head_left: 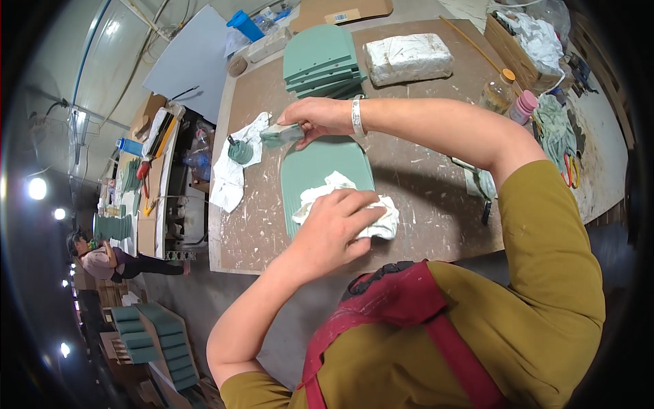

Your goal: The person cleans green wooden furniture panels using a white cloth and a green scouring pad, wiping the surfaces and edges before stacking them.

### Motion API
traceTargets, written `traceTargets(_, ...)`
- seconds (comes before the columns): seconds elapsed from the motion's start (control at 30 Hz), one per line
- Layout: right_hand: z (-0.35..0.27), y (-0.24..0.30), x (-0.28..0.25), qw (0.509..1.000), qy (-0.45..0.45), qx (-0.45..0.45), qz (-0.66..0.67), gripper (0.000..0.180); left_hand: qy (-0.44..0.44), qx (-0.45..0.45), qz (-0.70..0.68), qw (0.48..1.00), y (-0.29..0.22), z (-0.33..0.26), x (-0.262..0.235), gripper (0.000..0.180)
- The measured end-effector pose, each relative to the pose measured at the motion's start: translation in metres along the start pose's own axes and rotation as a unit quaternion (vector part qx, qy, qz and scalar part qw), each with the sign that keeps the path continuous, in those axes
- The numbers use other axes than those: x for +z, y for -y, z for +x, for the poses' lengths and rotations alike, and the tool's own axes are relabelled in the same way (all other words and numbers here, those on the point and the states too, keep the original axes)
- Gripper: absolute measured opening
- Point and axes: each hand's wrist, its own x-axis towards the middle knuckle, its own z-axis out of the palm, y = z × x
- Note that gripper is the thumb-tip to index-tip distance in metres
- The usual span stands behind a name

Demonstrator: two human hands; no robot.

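Observation:
A green panel [327, 163] with a rounded far end lies on the brown work table in front of me. My left hand [337, 228] presses a crumpled white cloth [385, 218] onto its near part, fingers curled over the cloth. At the panel's far end is my right hand [317, 119], its fingers closed round a flat, green-smeared piece [281, 135] with a pale end; its exact kind is unclear. Just left of that, a small green jar [240, 151] with a dark-handled tool in it stands on a spread white cloth [229, 180].
Beyond my right hand sits a stack of green panels [320, 54], beside a white wrapped block [409, 58]. At right are an orange-capped jar [499, 92], a pink-capped bottle [523, 105] and a green rag [557, 129]. A person [109, 262] stands far left.

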Motion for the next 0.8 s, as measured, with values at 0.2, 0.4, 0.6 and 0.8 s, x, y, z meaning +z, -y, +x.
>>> traceTargets(0.2, 0.000, 0.000, 0.001, 0.999, -0.035, 0.004, -0.004, 0.024, -0.047, -0.047, -0.030, 0.997, -0.031, -0.038, -0.007, 0.042)
traceTargets(0.4, 0.002, 0.001, 0.001, 0.998, -0.049, 0.002, -0.025, 0.024, -0.268, -0.224, 0.013, 0.937, 0.008, -0.078, -0.002, 0.044)
traceTargets(0.6, 0.001, 0.001, 0.005, 0.996, -0.077, -0.019, -0.028, 0.024, -0.193, -0.176, 0.066, 0.963, -0.014, -0.110, 0.021, 0.044)
traceTargets(0.8, -0.022, 0.006, 0.022, 0.992, -0.108, -0.056, 0.030, 0.024, -0.388, -0.340, -0.129, 0.847, 0.007, -0.117, -0.004, 0.039)
